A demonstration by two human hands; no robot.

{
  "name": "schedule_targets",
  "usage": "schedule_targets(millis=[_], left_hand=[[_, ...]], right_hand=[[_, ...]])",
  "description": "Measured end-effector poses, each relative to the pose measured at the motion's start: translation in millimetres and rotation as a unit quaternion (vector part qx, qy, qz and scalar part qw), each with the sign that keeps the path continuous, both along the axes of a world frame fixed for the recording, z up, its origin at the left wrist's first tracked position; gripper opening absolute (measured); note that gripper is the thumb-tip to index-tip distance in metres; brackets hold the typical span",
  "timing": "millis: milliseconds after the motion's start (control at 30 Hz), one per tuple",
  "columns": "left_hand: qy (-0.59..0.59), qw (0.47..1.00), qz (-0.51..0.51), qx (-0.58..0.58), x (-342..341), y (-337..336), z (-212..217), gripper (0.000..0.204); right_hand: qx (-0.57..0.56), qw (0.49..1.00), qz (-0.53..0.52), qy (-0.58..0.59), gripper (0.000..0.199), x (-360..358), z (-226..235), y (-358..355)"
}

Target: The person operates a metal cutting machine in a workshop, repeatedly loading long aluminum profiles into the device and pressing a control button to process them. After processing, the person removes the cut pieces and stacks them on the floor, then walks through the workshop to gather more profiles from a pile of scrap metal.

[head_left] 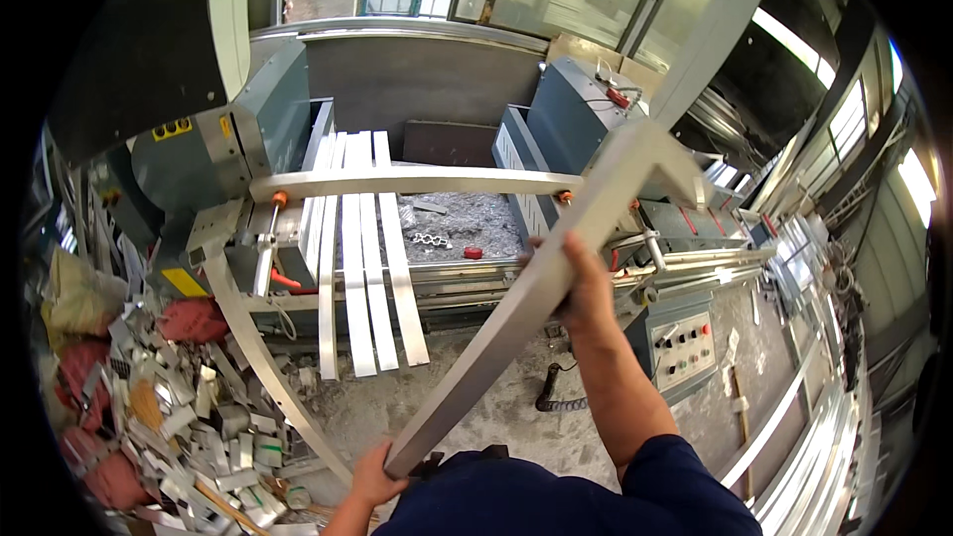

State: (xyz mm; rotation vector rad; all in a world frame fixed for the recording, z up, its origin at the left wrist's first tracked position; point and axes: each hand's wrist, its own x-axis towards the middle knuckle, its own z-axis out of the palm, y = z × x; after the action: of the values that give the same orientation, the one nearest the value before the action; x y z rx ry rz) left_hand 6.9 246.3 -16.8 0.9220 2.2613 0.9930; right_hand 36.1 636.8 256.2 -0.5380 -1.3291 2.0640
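A long grey metal profile (pixel 483 362) slants across the middle, its lower end close to my body and its far end raised to the right. My right hand (pixel 586 290) is closed around it partway up. Down at the lower end, my left hand (pixel 377 476) grips the profile, with part of its fingers hidden. Beyond, another metal bar (pixel 407 181) lies crosswise over the machine, under two orange-tipped clamps. Several pale flat metal strips (pixel 382 268) lie lengthwise beneath that bar, their near ends sticking out toward me.
Grey-blue machine housings (pixel 283 104) stand left and right of a bed littered with chips. A heap of metal offcuts (pixel 213 437) covers the left floor. At right stands a control panel (pixel 683 347) with buttons, and long profiles (pixel 819 447) lie beyond it. A black coiled hose (pixel 556 399) lies on the floor.
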Motion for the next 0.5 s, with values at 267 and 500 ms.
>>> schedule_targets(millis=[267,500], left_hand=[[-0.128,0.989,0.06,-0.036,28,-109,-73,0.085],[-0.139,0.974,0.091,-0.154,39,-117,-74,0.069]], right_hand=[[-0.119,0.97,0.108,-0.18,0.06,-40,-136,-31],[-0.272,0.853,0.311,-0.319,0.057,-44,-292,-74]])
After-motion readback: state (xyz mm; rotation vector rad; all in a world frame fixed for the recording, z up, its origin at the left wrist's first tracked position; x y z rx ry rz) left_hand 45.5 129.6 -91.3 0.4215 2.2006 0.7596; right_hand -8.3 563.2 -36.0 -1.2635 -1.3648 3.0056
